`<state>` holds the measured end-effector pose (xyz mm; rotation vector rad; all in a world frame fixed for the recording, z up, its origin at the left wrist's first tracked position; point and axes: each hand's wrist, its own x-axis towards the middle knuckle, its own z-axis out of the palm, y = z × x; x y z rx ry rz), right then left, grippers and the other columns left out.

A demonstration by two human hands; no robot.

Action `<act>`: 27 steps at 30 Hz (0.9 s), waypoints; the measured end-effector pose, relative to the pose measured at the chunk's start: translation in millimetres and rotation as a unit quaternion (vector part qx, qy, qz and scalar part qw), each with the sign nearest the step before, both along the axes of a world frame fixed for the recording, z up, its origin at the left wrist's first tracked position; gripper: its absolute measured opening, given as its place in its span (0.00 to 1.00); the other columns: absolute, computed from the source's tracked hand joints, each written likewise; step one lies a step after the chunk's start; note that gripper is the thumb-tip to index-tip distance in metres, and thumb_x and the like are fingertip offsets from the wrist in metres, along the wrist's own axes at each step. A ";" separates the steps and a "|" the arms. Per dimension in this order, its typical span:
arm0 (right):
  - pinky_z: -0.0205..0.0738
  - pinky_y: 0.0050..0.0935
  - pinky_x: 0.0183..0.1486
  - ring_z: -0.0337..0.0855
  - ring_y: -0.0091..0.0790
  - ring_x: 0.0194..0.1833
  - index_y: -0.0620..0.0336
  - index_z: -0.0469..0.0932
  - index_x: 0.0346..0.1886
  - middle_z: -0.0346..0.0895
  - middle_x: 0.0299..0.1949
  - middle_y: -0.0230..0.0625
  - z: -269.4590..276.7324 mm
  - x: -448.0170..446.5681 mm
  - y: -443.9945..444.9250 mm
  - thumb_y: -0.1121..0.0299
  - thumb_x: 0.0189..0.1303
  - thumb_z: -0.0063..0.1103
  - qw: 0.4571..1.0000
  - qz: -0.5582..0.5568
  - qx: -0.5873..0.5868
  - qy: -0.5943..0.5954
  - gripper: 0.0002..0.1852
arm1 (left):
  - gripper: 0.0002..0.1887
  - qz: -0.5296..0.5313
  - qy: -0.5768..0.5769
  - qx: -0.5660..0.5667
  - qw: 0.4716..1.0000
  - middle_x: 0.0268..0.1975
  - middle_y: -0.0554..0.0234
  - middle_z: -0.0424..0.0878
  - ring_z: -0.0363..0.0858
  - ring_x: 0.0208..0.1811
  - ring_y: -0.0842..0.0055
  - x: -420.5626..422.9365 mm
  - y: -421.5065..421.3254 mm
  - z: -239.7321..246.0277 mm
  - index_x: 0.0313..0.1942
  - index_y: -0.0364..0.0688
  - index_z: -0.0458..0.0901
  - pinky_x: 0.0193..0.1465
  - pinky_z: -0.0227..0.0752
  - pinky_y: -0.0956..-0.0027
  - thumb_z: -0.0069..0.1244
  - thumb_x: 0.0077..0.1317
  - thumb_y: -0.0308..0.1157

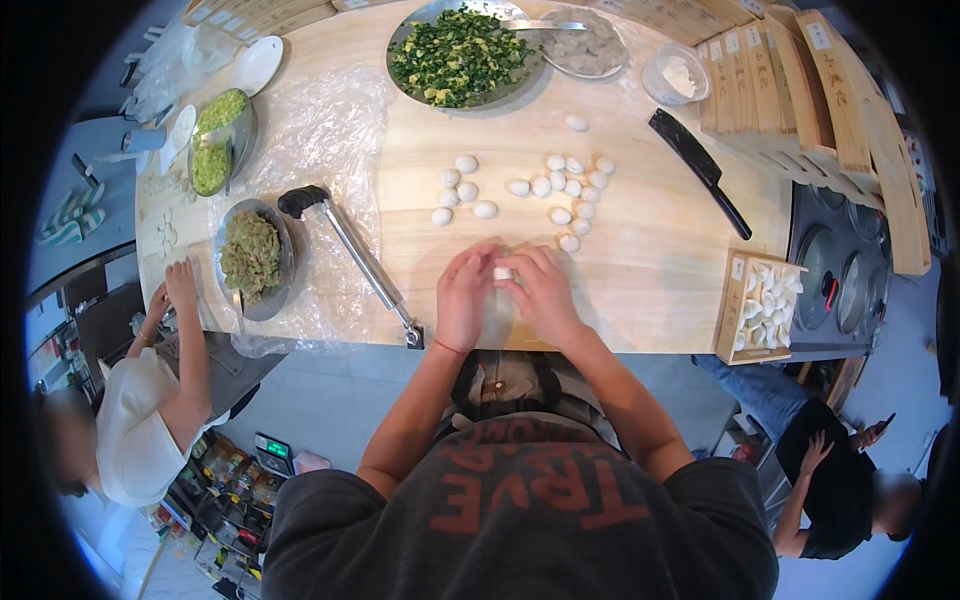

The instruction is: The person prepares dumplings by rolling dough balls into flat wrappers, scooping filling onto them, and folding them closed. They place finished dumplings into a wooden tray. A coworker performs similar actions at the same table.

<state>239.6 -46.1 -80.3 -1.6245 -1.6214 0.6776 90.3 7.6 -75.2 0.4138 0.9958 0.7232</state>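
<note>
Between the thumb and fingers of my right hand (541,289) is a small white dough piece (503,274), just above the wooden table near its front edge. My left hand (463,296) is close beside it, fingers curled towards the piece; its inner side is hidden, so I cannot tell whether it holds anything. Beyond my hands, several round dough balls (467,191) lie in a group at the left. Another loose cluster of dough balls (573,187) spreads to the right, the nearest just past my right fingertips.
A metal bowl of chopped greens (461,60) stands at the back beside a plate of greyish paste (589,49). A black cleaver (697,161) lies right, near a wooden box of dumplings (766,307). Left are a jointed metal arm (364,259) and a filling bowl (253,259). Two other people stand nearby.
</note>
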 end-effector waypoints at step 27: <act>0.30 0.67 0.80 0.46 0.57 0.82 0.60 0.65 0.76 0.54 0.82 0.41 59.4 -32.6 61.9 0.47 0.69 0.52 0.961 0.086 -0.067 -0.254 0.38 | 0.39 0.043 -0.350 -0.145 0.924 0.81 0.52 0.55 0.55 0.81 0.62 -5.6 24.6 38.2 0.79 0.39 0.53 0.83 0.48 0.52 0.26 0.81 0.59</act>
